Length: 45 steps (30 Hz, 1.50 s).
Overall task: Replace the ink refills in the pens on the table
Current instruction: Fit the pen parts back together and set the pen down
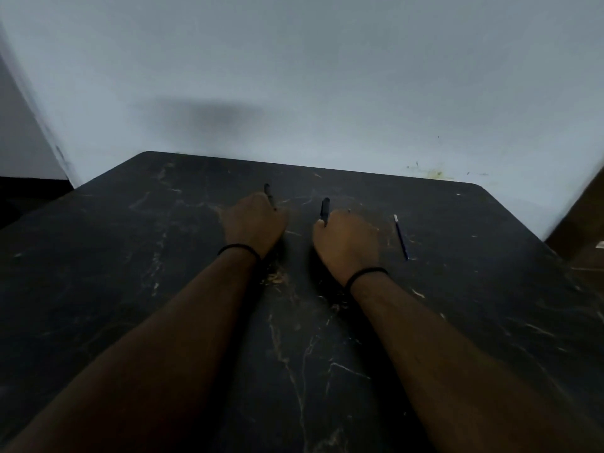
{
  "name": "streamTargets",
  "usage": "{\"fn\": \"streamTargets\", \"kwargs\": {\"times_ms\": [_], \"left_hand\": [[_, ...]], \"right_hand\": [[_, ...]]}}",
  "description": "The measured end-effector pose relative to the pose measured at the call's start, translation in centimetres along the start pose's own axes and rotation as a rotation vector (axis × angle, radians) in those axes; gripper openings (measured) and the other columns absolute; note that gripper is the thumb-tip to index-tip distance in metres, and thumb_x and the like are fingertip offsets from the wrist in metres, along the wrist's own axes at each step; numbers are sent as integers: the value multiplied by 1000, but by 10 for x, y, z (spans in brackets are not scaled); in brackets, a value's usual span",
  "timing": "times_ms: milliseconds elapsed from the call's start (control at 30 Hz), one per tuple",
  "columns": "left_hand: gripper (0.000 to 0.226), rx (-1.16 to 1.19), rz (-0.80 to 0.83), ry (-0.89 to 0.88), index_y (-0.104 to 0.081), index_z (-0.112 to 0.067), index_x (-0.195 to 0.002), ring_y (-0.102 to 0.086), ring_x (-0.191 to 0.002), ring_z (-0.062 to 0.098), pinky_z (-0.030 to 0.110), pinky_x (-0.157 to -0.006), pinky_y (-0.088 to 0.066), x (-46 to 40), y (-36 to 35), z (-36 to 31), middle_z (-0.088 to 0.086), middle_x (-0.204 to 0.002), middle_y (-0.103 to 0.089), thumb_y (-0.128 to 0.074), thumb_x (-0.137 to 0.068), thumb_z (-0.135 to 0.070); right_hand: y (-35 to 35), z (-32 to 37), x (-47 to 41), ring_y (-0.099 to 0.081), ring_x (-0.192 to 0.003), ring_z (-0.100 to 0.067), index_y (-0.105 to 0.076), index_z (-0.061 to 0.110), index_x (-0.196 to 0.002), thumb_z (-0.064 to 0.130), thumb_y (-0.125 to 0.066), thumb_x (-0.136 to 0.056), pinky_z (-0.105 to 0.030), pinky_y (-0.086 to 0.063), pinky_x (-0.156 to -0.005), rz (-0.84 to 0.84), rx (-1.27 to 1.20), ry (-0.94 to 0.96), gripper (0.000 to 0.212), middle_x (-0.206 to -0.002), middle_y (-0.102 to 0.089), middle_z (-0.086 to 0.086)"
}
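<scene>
Two fists, one dark pen part in each

Both forearms reach forward over the black, marble-veined worktop (327,371), which butts against a pale wall (294,60). The left hand (253,222) is curled into a fist clamped on a slim dark pen piece (268,195), whose end sticks out past the knuckles toward the wall. The right hand (346,241) is likewise closed around a thicker black pen barrel (325,209), standing out above the thumb side. The dim light does not let me tell whether either piece is a whole pen or only a part. Each wrist carries a thin black band (238,247). A blue ink refill (401,237) with a pale tip lies flat on the worktop just right of the right hand, apart from it, pointing roughly toward the wall.
</scene>
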<state>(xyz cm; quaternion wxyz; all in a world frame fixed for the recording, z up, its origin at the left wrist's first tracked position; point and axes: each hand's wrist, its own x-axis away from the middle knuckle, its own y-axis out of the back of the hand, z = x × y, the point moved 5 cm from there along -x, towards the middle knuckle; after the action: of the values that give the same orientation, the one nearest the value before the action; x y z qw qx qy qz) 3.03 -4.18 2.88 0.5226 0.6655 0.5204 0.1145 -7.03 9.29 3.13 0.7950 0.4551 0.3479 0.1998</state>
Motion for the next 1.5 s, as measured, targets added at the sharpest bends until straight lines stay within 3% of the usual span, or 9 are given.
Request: {"fn": "streamTargets", "kwargs": {"times_ms": [300, 633, 767, 867, 1000, 1267, 1367, 1433, 1500], "left_hand": [[24, 35, -22, -17, -56, -17, -82, -62, -88, 29, 32, -68, -34, -1, -3, -2, 9, -93, -66, -50, -90, -39], [36, 170, -86, -73, -36, -25, -62, -39, -55, 9, 27, -50, -24, 10, 9, -14, -8, -61, -41, -50, -93, -34], [35, 329, -170, -175, -38, -25, -63, -39, -53, 6, 27, -50, -28, 19, 19, -28, -8, -61, -42, -49, -95, -35], [34, 351, -153, -346, -46, -18, -67, -45, -58, 13, 31, -54, -38, 30, 19, -49, -3, -65, -48, -45, -94, -38], [27, 301, -64, -535, -50, -19, -78, -51, -67, 18, 35, -60, -42, 44, 9, -69, -1, -76, -53, -44, -97, -37], [21, 309, -12, -735, -54, -17, -89, -55, -77, 21, 43, -69, -47, 58, 8, -88, 1, -87, -58, -43, -98, -33], [22, 382, -32, -691, -51, -19, -86, -48, -72, 15, 41, -68, -46, 58, 9, -86, -4, -81, -50, -39, -102, -30], [37, 475, -110, -565, -53, -15, -86, -48, -69, 12, 32, -65, -43, 52, 14, -77, -3, -76, -50, -30, -102, -39], [45, 581, -196, -455, -52, -18, -85, -47, -65, 3, 20, -60, -36, 46, 21, -64, -9, -72, -47, -24, -101, -48]], "right_hand": [[-15, -1, -16, -66, -95, -32, -66, 8, -104, 33, -42, -102, -33, -44, -73, -13, 87, 123, 35, -105, -70, -13], [3, -7, -12, -64, -94, -32, -65, 10, -98, 39, -34, -104, -34, -42, -74, -85, 31, 53, 42, -102, -69, -13], [28, -24, -1, -56, -71, -25, -53, 13, -81, 38, -36, -105, -34, -37, -62, -285, -340, -8, 39, -76, -59, -5], [35, -32, 3, -62, -73, -26, -61, 9, -87, 39, -42, -104, -38, -48, -65, -339, -717, -73, 40, -80, -67, -10], [36, -37, 5, -67, -80, -12, -69, 22, -93, 41, -53, -100, -25, -52, -70, -242, -1028, -115, 25, -89, -73, 1], [42, -44, 7, -69, -69, -3, -67, 1, -112, 10, -66, -93, -10, -49, -57, -154, -1359, -199, 21, -87, -73, -8], [42, -46, 7, -66, -68, -6, -69, 10, -113, 17, -65, -95, -21, -54, -64, -178, -1270, -175, 20, -80, -69, 1], [44, -44, 6, -63, -72, -12, -68, 22, -114, 33, -62, -97, -33, -55, -67, -189, -913, -48, 21, -80, -66, 6], [45, -33, 10, -62, -78, -15, -66, 28, -113, 40, -56, -98, -32, -49, -68, -201, -498, 165, 22, -84, -64, 8]]}}
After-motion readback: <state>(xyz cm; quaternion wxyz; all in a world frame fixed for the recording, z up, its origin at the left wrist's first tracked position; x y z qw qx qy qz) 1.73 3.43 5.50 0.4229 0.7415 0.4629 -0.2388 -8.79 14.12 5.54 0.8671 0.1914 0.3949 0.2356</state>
